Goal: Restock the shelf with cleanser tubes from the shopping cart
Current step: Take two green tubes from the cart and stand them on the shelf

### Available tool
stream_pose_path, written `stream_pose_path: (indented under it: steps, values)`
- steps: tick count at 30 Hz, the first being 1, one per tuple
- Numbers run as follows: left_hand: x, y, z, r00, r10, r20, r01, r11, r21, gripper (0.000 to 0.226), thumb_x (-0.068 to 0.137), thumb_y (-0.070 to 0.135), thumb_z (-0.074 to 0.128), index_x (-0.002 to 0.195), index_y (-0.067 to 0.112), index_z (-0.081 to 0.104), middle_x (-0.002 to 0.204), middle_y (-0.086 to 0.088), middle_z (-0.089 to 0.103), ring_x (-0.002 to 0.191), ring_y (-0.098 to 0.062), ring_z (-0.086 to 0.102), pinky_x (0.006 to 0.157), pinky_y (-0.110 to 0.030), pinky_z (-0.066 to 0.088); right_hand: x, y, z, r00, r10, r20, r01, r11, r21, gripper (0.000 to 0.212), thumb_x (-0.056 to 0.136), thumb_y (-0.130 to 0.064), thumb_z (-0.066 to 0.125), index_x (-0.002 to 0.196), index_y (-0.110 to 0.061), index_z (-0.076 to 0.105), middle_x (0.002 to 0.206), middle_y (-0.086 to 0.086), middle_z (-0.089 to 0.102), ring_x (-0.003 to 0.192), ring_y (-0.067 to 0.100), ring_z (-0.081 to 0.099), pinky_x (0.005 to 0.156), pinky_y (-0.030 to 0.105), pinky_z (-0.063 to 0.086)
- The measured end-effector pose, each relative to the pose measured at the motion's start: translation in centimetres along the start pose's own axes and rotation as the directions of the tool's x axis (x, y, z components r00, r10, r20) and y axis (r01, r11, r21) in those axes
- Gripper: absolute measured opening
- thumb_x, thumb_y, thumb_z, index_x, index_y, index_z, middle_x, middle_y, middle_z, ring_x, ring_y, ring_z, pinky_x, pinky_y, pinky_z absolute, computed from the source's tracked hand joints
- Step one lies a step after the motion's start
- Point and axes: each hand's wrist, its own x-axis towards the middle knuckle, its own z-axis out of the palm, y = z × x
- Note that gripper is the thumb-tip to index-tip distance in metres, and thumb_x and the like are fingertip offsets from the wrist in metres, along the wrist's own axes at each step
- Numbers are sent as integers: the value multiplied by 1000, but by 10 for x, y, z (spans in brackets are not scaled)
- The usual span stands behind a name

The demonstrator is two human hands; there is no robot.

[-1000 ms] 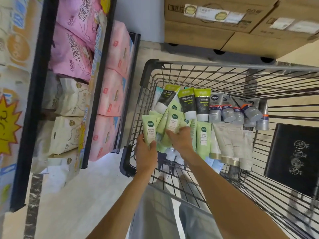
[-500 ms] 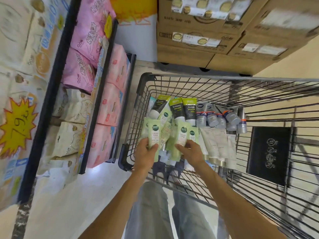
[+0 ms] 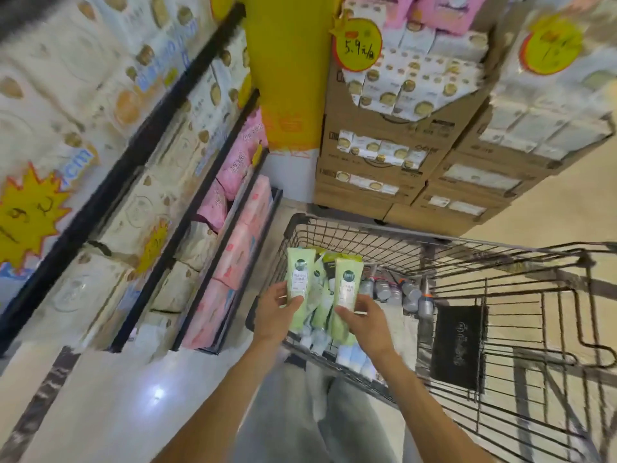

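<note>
My left hand [image 3: 275, 312] grips a pale green cleanser tube [image 3: 298, 274], held upright above the near left corner of the wire shopping cart [image 3: 500, 262]. My right hand [image 3: 365, 317] grips a second pale green cleanser tube [image 3: 347, 282] beside it, with more green tubes bunched between and below the two. Grey capped tubes [image 3: 394, 290] lie further back in the cart. White tube caps [image 3: 354, 357] show under my right wrist.
Black-framed shelves [image 3: 187, 182] with white and pink tissue packs run along the left. Stacked cardboard boxes [image 3: 384, 168] stand beyond the cart, with yellow price tags [image 3: 359, 45]. A black flat panel [image 3: 457, 345] sits in the cart's right part. The pale floor [image 3: 133, 402] lies below.
Both hands have lifted the green tubes up out of the cart. The view has tilted upward, so more of the shelves and boxes shows.
</note>
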Motion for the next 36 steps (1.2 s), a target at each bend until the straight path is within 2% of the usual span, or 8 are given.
stream_pose_path:
  steps: [3,7,11,14,18,22,25,36]
  values:
    - [-30,16,-11,998,36,-59,-39,998,-53,31,88,10,78,104,35,70,104,11,78,102,-16,74,95,-50,59,-11,-20,-6,992,-99,78,100,995,-13,34,91,-32,78,119,-22,62,105,-4,70,89,14,72,82,41,62]
    - [-72,18,-26,974,90,-210,-118,985,-124,28,69,43,77,95,37,71,100,14,79,103,-18,75,94,-53,59,-20,-46,-8,940,-250,231,267,962,-48,35,92,-32,76,123,-22,62,110,-4,69,80,3,71,70,23,58]
    - [-136,20,-37,926,111,-361,-166,978,-127,19,84,24,79,94,39,71,99,23,76,106,-16,73,97,-44,58,-39,-62,3,848,-320,423,371,928,-43,37,92,-28,77,124,-17,63,113,3,70,89,13,72,76,32,60]
    - [-185,9,-50,871,61,-488,-177,965,-194,24,90,19,78,106,35,68,112,7,77,99,-6,72,95,-41,59,-66,-72,22,764,-344,546,432,901,-38,33,92,-21,77,120,-11,62,104,-2,68,84,7,67,68,20,55]
    - [-251,-23,-74,741,-11,-672,-197,952,-234,41,78,36,77,116,23,67,117,-1,75,102,-16,73,92,-41,60,-113,-76,58,611,-346,712,527,849,-39,31,92,-17,76,119,-8,65,103,5,74,92,21,73,73,29,56]
    - [-318,-65,-100,590,-108,-800,-228,928,-293,31,89,17,80,118,21,66,117,-1,75,100,-14,73,90,-37,60,-181,-73,97,439,-320,839,577,817,10,25,94,-14,74,115,-16,62,97,-2,69,75,-2,67,62,12,51]
    - [-375,-96,-113,460,-176,-870,-291,896,-335,38,78,32,79,114,25,68,112,4,76,100,-17,74,88,-38,61,-235,-61,126,302,-275,913,621,784,30,25,93,-12,74,115,-14,62,99,-1,70,72,-6,68,59,13,51]
    - [-603,-234,-122,71,-398,-915,-406,826,-390,32,94,14,74,125,18,67,119,6,75,105,-17,73,93,-45,60,-475,45,183,-121,-127,984,707,685,176,29,94,-21,74,120,-17,63,106,0,70,92,18,71,65,18,53]
